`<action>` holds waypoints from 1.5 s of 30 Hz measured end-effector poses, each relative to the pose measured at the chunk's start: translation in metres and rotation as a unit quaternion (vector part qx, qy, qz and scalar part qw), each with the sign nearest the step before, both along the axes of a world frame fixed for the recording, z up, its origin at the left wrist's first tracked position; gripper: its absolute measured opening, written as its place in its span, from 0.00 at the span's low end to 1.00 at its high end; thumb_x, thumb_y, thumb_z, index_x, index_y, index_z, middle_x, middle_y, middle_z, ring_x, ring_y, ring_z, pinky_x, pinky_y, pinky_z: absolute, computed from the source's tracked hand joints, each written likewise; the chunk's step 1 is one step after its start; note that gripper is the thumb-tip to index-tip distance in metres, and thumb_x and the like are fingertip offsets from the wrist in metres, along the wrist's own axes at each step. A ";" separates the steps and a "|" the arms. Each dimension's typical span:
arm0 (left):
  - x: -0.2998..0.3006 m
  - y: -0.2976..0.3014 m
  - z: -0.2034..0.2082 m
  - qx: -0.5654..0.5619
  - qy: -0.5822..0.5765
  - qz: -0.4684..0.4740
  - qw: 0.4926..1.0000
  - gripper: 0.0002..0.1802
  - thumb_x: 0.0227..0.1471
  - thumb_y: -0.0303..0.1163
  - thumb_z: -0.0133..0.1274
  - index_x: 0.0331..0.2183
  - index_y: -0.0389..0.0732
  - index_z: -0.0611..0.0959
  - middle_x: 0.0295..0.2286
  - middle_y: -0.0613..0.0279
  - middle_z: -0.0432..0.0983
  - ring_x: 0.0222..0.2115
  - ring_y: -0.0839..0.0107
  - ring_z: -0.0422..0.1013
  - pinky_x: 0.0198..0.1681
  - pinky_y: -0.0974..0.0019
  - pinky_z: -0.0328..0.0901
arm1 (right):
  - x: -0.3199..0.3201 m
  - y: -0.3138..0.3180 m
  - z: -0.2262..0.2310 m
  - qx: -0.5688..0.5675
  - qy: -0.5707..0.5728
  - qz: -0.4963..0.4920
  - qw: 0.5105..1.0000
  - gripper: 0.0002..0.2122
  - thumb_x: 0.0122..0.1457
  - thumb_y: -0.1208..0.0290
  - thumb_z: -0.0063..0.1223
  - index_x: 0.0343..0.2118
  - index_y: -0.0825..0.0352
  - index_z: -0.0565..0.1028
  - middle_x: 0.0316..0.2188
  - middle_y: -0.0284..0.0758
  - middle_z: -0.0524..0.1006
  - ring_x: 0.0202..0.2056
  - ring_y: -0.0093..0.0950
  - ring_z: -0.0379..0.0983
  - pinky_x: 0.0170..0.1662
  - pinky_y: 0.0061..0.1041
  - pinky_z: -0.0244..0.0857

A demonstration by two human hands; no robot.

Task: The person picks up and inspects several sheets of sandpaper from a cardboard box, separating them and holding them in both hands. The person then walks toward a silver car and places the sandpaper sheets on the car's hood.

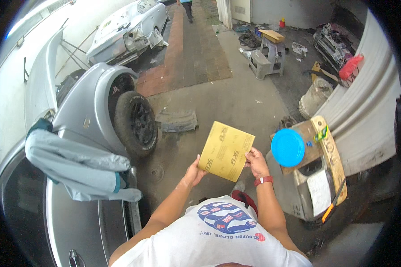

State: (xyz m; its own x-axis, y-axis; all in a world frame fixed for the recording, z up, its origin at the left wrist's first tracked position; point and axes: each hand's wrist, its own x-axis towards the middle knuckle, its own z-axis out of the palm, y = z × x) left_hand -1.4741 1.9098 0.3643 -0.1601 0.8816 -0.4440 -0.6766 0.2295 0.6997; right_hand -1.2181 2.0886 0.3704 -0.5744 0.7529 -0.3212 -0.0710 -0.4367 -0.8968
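A yellow sheet of sandpaper (226,153), its printed backing facing up, is stretched between my hands in front of my body. My left hand (194,172) pinches its lower left edge. At the right edge, my right hand (257,163) grips it between thumb and fingers, a red band around that wrist. The sheet looks flat and slightly turned. Its underside is hidden.
To the left stands a silver car (75,129) with a jacket (75,158) draped over it and its wheel (137,122) turned out. At right, a blue lid (288,147) and a cutter knife (329,211) lie on a cluttered stand. Grey stools (267,62) stand farther off.
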 end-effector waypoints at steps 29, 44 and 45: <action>-0.381 0.606 0.025 0.073 0.265 0.018 0.961 0.58 0.62 0.78 0.13 0.76 0.45 0.41 0.74 0.51 0.47 0.74 0.57 0.46 0.76 0.49 0.44 | -0.495 0.558 0.082 0.419 -0.216 0.167 0.866 0.60 0.56 0.48 0.73 0.77 0.71 0.40 0.69 0.61 0.59 0.66 0.55 0.63 0.69 0.47 0.59; -0.663 0.812 0.042 -0.039 0.232 0.262 0.936 0.53 0.65 0.76 0.28 0.76 0.48 0.53 0.75 0.52 0.42 0.75 0.50 0.40 0.71 0.35 0.51 | -0.824 0.843 0.063 0.337 -0.051 0.248 0.907 0.41 0.58 0.60 0.73 0.68 0.77 0.64 0.60 0.54 0.74 0.59 0.40 0.75 0.62 0.38 0.69; -0.687 0.821 0.042 -0.056 0.229 0.287 0.929 0.51 0.68 0.74 0.32 0.75 0.47 0.56 0.75 0.49 0.45 0.75 0.50 0.43 0.71 0.35 0.52 | -0.845 0.857 0.077 0.295 -0.035 0.281 0.912 0.38 0.59 0.61 0.72 0.66 0.78 0.67 0.57 0.51 0.77 0.56 0.37 0.78 0.60 0.36 0.71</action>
